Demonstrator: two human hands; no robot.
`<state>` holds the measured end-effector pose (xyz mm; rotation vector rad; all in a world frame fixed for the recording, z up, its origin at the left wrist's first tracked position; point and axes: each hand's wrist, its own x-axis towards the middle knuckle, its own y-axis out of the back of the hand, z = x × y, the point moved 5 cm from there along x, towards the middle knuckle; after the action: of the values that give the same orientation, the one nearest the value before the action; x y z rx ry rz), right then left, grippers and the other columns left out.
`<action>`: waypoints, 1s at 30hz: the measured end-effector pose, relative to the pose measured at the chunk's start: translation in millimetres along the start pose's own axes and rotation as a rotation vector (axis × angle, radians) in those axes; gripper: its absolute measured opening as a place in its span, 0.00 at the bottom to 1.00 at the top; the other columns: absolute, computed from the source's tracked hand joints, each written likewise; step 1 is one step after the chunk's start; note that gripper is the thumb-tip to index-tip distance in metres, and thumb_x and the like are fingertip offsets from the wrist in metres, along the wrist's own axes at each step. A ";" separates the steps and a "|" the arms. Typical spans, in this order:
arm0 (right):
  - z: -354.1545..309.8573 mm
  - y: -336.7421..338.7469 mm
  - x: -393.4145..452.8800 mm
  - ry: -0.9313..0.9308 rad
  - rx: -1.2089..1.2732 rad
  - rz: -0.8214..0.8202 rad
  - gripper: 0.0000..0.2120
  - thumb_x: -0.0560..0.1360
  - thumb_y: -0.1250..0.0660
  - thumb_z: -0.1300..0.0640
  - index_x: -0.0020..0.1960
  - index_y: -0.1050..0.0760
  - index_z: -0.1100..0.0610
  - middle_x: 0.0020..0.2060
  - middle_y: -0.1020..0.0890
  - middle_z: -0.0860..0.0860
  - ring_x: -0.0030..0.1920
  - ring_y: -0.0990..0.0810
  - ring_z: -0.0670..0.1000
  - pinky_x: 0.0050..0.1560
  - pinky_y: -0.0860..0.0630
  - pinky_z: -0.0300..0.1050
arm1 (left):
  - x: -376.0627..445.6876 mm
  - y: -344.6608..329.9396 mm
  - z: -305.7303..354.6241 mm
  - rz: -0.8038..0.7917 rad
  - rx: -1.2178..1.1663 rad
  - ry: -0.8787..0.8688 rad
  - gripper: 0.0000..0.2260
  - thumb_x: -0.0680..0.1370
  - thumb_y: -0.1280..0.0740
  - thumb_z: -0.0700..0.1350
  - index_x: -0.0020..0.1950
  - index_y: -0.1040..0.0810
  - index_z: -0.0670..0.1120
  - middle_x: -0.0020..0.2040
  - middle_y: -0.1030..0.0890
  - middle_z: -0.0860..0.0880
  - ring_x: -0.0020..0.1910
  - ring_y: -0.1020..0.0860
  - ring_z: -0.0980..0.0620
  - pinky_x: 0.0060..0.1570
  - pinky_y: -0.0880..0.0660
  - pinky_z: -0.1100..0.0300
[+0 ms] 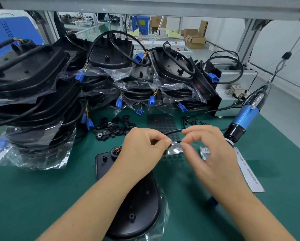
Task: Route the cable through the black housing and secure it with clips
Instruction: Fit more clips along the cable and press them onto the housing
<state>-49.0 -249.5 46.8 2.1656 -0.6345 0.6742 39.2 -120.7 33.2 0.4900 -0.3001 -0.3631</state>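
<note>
Both hands (177, 148) pinching cable (173, 131)

Your housing (137, 202) lies on the mat (32, 197) at six o'clock, under your left forearm. Your left hand (144, 150) and right hand (210, 153) meet above its twelve o'clock end, with the cable (173, 131) running out between them toward one o'clock. The clips (111, 129) lie at eleven o'clock from your hands, the screws (192, 121) at one o'clock. The stack of bagged housings (41, 94) fills nine through twelve o'clock. The screwdriver (244, 115) hangs at two o'clock, with the label (250, 171) on the mat below it
</note>
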 end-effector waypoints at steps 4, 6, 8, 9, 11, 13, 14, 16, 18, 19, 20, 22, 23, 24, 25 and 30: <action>-4.2 10.8 0.2 -0.276 0.175 -0.003 0.07 0.71 0.31 0.59 0.38 0.23 0.49 0.36 0.19 0.40 0.37 0.23 0.39 0.39 0.31 0.26 | -11.9 -10.5 16.0 -0.092 0.405 -0.259 0.11 0.74 0.33 0.54 0.52 0.16 0.52 0.54 0.16 0.56 0.55 0.22 0.58 0.57 0.29 0.63; -7.6 11.1 1.7 -0.366 0.264 -0.069 0.06 0.71 0.32 0.57 0.36 0.22 0.49 0.31 0.20 0.40 0.30 0.26 0.39 0.32 0.31 0.26 | -21.0 1.1 19.2 -0.024 0.510 -0.367 0.12 0.76 0.36 0.54 0.50 0.17 0.52 0.54 0.17 0.56 0.56 0.24 0.53 0.55 0.26 0.57; -14.3 7.6 3.0 -0.394 0.289 -0.180 0.05 0.70 0.33 0.54 0.36 0.22 0.50 0.28 0.21 0.44 0.27 0.27 0.41 0.30 0.30 0.29 | -27.6 28.4 11.9 0.085 0.471 -0.375 0.11 0.76 0.37 0.51 0.46 0.16 0.51 0.47 0.16 0.58 0.50 0.22 0.55 0.51 0.28 0.63; -18.6 3.2 3.0 -0.404 0.300 -0.254 0.04 0.70 0.34 0.53 0.36 0.22 0.50 0.27 0.22 0.45 0.27 0.28 0.43 0.30 0.29 0.32 | -31.2 46.3 2.9 0.142 0.408 -0.319 0.09 0.76 0.36 0.50 0.47 0.16 0.52 0.45 0.17 0.61 0.47 0.23 0.61 0.50 0.29 0.68; -29.1 -13.0 0.1 -0.414 0.316 -0.449 0.05 0.70 0.35 0.53 0.37 0.23 0.50 0.25 0.23 0.46 0.26 0.29 0.44 0.29 0.30 0.34 | -41.8 80.1 -22.2 0.247 0.292 -0.173 0.08 0.76 0.35 0.49 0.50 0.16 0.55 0.44 0.21 0.68 0.42 0.26 0.70 0.46 0.33 0.77; -41.0 -35.7 -7.0 -0.413 0.312 -0.655 0.05 0.71 0.35 0.53 0.37 0.23 0.51 0.25 0.24 0.45 0.26 0.29 0.43 0.29 0.32 0.33 | -58.0 100.7 -47.0 0.317 0.199 -0.053 0.08 0.75 0.34 0.47 0.48 0.17 0.58 0.45 0.21 0.69 0.40 0.26 0.73 0.41 0.34 0.79; -47.1 -47.4 -10.9 -0.405 0.296 -0.735 0.05 0.71 0.35 0.53 0.37 0.23 0.50 0.25 0.23 0.43 0.26 0.29 0.41 0.29 0.32 0.31 | -66.4 106.0 -58.0 0.341 0.154 -0.003 0.09 0.75 0.34 0.46 0.47 0.18 0.60 0.44 0.19 0.68 0.41 0.25 0.73 0.41 0.34 0.80; -56.5 -66.6 -16.4 -0.358 0.222 -0.821 0.07 0.73 0.35 0.53 0.36 0.23 0.49 0.27 0.22 0.41 0.27 0.28 0.38 0.29 0.32 0.29 | -82.3 110.3 -77.8 0.377 0.053 0.094 0.11 0.75 0.33 0.44 0.45 0.18 0.60 0.44 0.19 0.71 0.43 0.25 0.75 0.41 0.34 0.82; -62.8 -78.7 -16.7 -0.298 0.116 -0.839 0.08 0.73 0.35 0.54 0.36 0.24 0.49 0.27 0.22 0.39 0.27 0.28 0.38 0.30 0.31 0.30 | -94.5 109.5 -92.2 0.381 -0.032 0.168 0.10 0.75 0.33 0.43 0.45 0.17 0.58 0.46 0.23 0.76 0.45 0.25 0.77 0.41 0.35 0.84; -65.5 -82.0 -15.3 -0.278 0.075 -0.840 0.08 0.74 0.36 0.54 0.36 0.24 0.49 0.27 0.23 0.38 0.27 0.28 0.39 0.30 0.31 0.30 | -99.2 108.4 -96.3 0.376 -0.049 0.180 0.10 0.75 0.33 0.42 0.46 0.16 0.58 0.46 0.22 0.75 0.46 0.24 0.76 0.41 0.34 0.84; -67.5 -84.4 -13.1 -0.268 0.048 -0.840 0.08 0.74 0.36 0.54 0.36 0.24 0.49 0.27 0.23 0.38 0.26 0.28 0.39 0.29 0.32 0.30 | -102.3 106.7 -98.8 0.367 -0.054 0.176 0.10 0.75 0.33 0.42 0.46 0.16 0.57 0.46 0.21 0.74 0.46 0.24 0.75 0.41 0.34 0.83; -70.2 -88.2 -7.4 -0.263 0.024 -0.832 0.08 0.74 0.36 0.54 0.36 0.24 0.49 0.27 0.23 0.39 0.26 0.29 0.40 0.27 0.32 0.31 | -105.6 102.1 -100.6 0.342 -0.043 0.155 0.11 0.75 0.33 0.42 0.46 0.16 0.57 0.47 0.20 0.70 0.47 0.23 0.71 0.43 0.33 0.82; -71.6 -90.2 -4.3 -0.261 0.022 -0.823 0.08 0.74 0.36 0.55 0.36 0.24 0.50 0.27 0.23 0.41 0.25 0.30 0.40 0.27 0.32 0.31 | -106.4 99.4 -100.4 0.322 -0.019 0.142 0.11 0.75 0.33 0.42 0.46 0.17 0.58 0.46 0.19 0.68 0.48 0.23 0.69 0.45 0.33 0.80; -73.1 -92.7 -1.4 -0.257 0.017 -0.817 0.08 0.74 0.36 0.55 0.37 0.24 0.50 0.27 0.23 0.43 0.25 0.31 0.41 0.26 0.32 0.33 | -106.5 96.7 -100.0 0.301 0.012 0.130 0.10 0.75 0.33 0.42 0.46 0.17 0.58 0.45 0.18 0.66 0.49 0.23 0.67 0.47 0.33 0.79; -74.4 -95.7 1.1 -0.249 0.006 -0.817 0.08 0.74 0.36 0.56 0.37 0.23 0.51 0.28 0.22 0.45 0.25 0.31 0.42 0.26 0.31 0.35 | -106.6 94.9 -100.2 0.283 0.043 0.119 0.10 0.75 0.33 0.43 0.47 0.17 0.58 0.44 0.18 0.66 0.51 0.23 0.65 0.49 0.33 0.78; -74.8 -108.7 3.6 -0.265 -0.032 -0.826 0.07 0.74 0.36 0.57 0.37 0.23 0.54 0.28 0.23 0.47 0.26 0.31 0.44 0.27 0.30 0.39 | -106.2 93.5 -103.3 0.261 0.100 0.081 0.09 0.75 0.34 0.45 0.49 0.16 0.57 0.45 0.20 0.67 0.53 0.26 0.67 0.51 0.37 0.80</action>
<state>2.3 -128.4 35.0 2.2359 0.1508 -0.0657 6.5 40.6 -26.8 0.5550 -0.3003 -0.0746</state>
